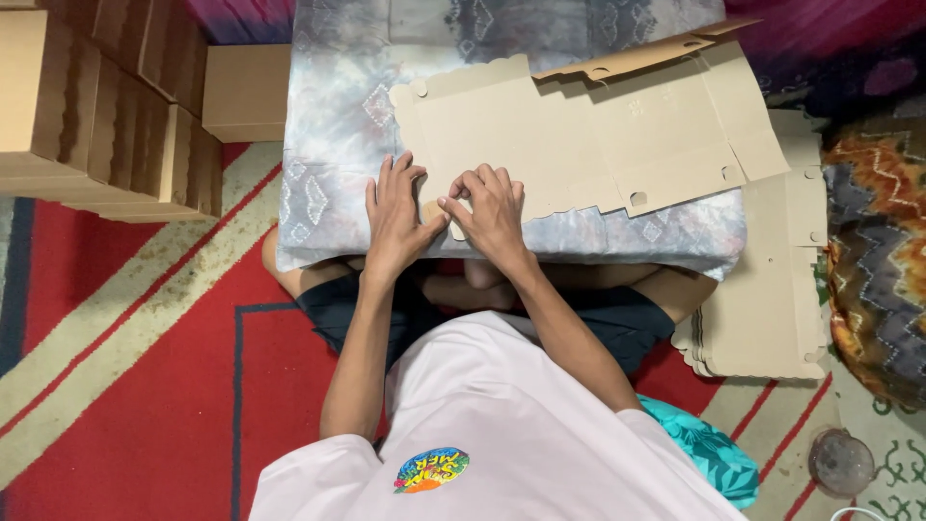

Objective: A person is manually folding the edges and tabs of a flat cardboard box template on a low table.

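A flat die-cut cardboard box blank point(598, 135) lies on a grey tie-dye cushion point(338, 125) across my lap. My left hand point(395, 212) lies flat with spread fingers on the blank's near left corner. My right hand point(492, 212) is beside it, fingers curled, pinching a small flap at the blank's near edge. The thumbs of both hands nearly touch. One flap at the far right of the blank is tilted up.
Folded cardboard boxes point(96, 106) are stacked at the left, another point(246, 92) behind them. A pile of flat blanks point(772, 289) lies on the red patterned rug point(145, 386) at my right. A patterned cushion point(878, 260) and a small round glass point(839, 461) sit at the right.
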